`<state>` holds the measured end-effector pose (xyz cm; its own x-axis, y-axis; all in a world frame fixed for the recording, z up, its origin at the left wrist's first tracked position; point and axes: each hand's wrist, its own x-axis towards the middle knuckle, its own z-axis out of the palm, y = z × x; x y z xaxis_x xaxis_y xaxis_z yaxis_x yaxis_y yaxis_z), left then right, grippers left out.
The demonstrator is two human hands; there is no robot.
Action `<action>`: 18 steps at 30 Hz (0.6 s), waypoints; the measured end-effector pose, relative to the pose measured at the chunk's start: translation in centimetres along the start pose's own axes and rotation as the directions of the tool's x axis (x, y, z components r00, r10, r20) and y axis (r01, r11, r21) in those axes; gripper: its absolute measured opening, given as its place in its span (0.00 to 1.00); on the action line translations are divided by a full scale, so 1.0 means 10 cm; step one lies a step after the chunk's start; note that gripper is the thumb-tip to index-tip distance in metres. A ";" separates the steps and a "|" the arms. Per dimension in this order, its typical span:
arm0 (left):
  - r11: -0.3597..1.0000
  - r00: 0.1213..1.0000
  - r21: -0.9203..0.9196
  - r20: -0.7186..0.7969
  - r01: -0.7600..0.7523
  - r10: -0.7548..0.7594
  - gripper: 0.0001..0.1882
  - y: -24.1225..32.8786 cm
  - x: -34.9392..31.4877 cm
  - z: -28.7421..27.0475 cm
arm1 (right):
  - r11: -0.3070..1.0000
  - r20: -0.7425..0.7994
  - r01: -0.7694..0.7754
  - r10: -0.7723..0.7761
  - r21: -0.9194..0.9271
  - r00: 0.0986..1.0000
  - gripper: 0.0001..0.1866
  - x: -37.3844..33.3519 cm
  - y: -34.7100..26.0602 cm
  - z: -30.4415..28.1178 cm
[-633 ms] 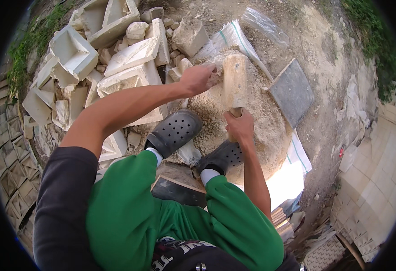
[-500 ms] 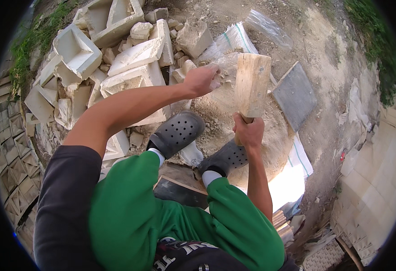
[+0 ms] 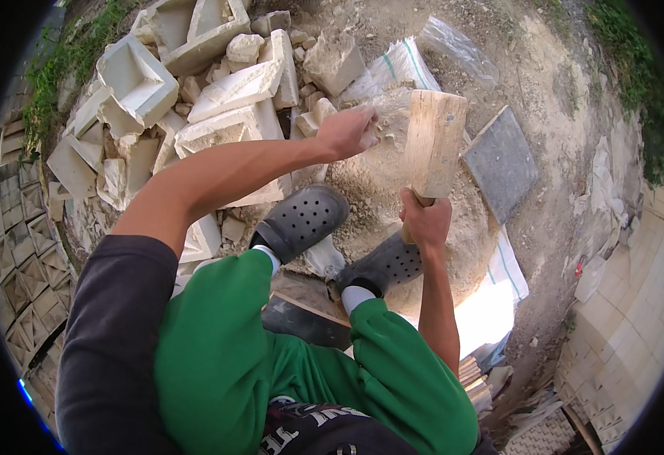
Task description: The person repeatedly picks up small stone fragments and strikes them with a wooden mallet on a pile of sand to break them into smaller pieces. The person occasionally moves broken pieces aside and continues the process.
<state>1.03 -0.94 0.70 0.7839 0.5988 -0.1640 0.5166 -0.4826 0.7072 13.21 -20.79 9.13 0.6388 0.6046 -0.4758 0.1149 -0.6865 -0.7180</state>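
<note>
Daylight falls on dusty, pale ground [image 3: 555, 152] outdoors, with grass [image 3: 82, 45] upper left and leafy greenery [image 3: 631, 68] upper right.

Mallet [image 3: 435, 144] x1, clogs [image 3: 305, 218] x2 (sack [image 3: 402, 65] x1, prob.)

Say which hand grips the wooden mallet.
The right hand, wrapped around the wooden mallet just below its block-shaped head; the left hand is apart from it.

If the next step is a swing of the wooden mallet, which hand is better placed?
Probably the right hand: it is closed around the handle of the wooden mallet. The left hand is off the mallet, left of its head; whether it grips a piece is unclear.
</note>
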 end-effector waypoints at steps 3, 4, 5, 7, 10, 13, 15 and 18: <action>0.999 1.000 -0.035 0.020 0.013 -0.013 0.22 0.02 0.02 -0.01 | 0.987 -0.038 0.149 -0.147 0.062 0.988 0.15 0.00 0.10 0.05; 0.999 1.000 -0.047 0.013 0.011 -0.011 0.22 0.04 0.04 0.01 | 0.982 -0.023 0.186 -0.185 0.016 0.982 0.15 0.07 0.27 0.11; 0.998 1.000 -0.053 0.006 0.016 -0.015 0.22 0.04 0.04 0.02 | 0.975 0.001 0.222 -0.222 -0.023 0.975 0.15 0.10 0.29 0.17; 0.998 1.000 -0.058 0.003 0.016 -0.016 0.22 0.05 0.04 0.04 | 0.993 0.064 -0.034 0.042 -0.115 0.997 0.14 0.14 0.22 0.17; 0.999 1.000 -0.046 -0.004 -0.001 0.000 0.22 0.04 0.01 0.01 | 0.979 0.072 -0.159 0.169 -0.127 0.983 0.14 0.07 -0.08 0.06; 0.999 1.000 -0.035 -0.013 -0.008 0.008 0.21 -0.01 0.00 0.02 | 0.998 0.032 -0.013 0.015 -0.058 0.999 0.13 0.01 -0.08 -0.03; 1.000 1.000 -0.025 0.020 0.014 -0.013 0.18 0.01 0.00 -0.02 | 0.987 0.005 0.162 -0.162 0.023 0.987 0.13 -0.01 0.01 -0.02; 0.998 1.000 -0.066 -0.001 0.019 -0.019 0.19 0.03 0.02 0.00 | 0.972 -0.003 0.236 -0.236 0.022 0.972 0.14 0.03 0.27 0.12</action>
<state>1.37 -0.97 0.83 0.7736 0.6084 -0.1770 0.5076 -0.4279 0.7478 12.86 -22.01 6.42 0.5962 0.7481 -0.2914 0.2454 -0.5154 -0.8211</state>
